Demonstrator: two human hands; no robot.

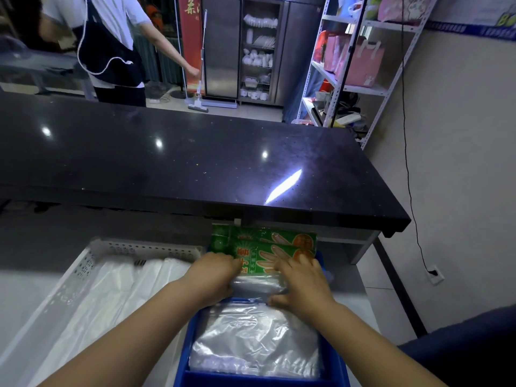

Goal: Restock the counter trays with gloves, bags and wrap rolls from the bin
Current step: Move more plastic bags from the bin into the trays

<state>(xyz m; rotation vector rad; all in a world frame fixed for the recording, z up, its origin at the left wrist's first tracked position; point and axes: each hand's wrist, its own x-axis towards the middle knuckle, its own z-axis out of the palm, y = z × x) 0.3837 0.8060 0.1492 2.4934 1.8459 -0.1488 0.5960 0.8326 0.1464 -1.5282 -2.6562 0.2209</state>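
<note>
The left hand [213, 277] and right hand [303, 286] each curled their fingers around an end of a green glove pack [259, 263]. It lay at the far end of the blue tray [251, 382], its long axis running left to right.

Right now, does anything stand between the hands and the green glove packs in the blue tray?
Nothing visible does. The left hand and right hand grip the front glove pack by its two sides in the far compartment of the blue tray. A second pack stands behind it; clear bags lie in the near compartment.
</note>
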